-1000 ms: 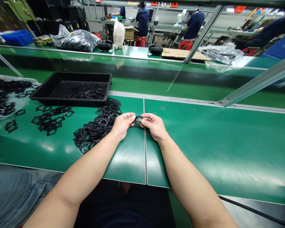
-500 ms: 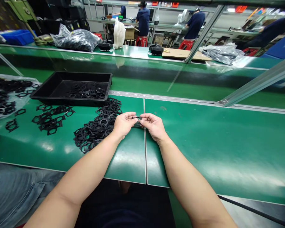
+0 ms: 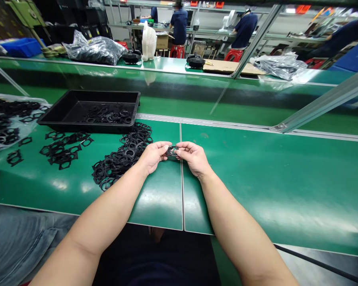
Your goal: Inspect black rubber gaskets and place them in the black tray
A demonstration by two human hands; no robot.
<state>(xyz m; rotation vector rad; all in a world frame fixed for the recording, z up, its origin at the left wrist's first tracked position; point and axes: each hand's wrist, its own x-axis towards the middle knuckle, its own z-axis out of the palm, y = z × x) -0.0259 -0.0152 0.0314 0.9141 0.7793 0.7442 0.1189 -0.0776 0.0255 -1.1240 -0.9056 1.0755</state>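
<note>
Between my two hands, a small black ring-shaped part [image 3: 172, 151] is held just above the green table [image 3: 244, 186]. My left hand [image 3: 154, 155] pinches its left end between thumb and fingers. On its right end, my right hand [image 3: 193, 157] grips with thumb and fingertips. The ring's opening faces partly toward me. A heap of similar black ring parts [image 3: 119, 161] lies just left of my left hand. Farther left is a smaller loose group of black parts [image 3: 62, 149].
A black tray [image 3: 89, 127] holding more rings stands behind the heaps. At the far left lies a clear plastic bag [image 3: 32, 127] of black parts. A metal rail [image 3: 226, 125] runs along the table's back. Someone's jeans-clad leg [image 3: 20, 238] is at lower left; people sit in the background.
The ring part has turned in my hands from nearly edge-on to showing its opening. My left fingers have shifted slightly; the heaps and tray have stayed put.
</note>
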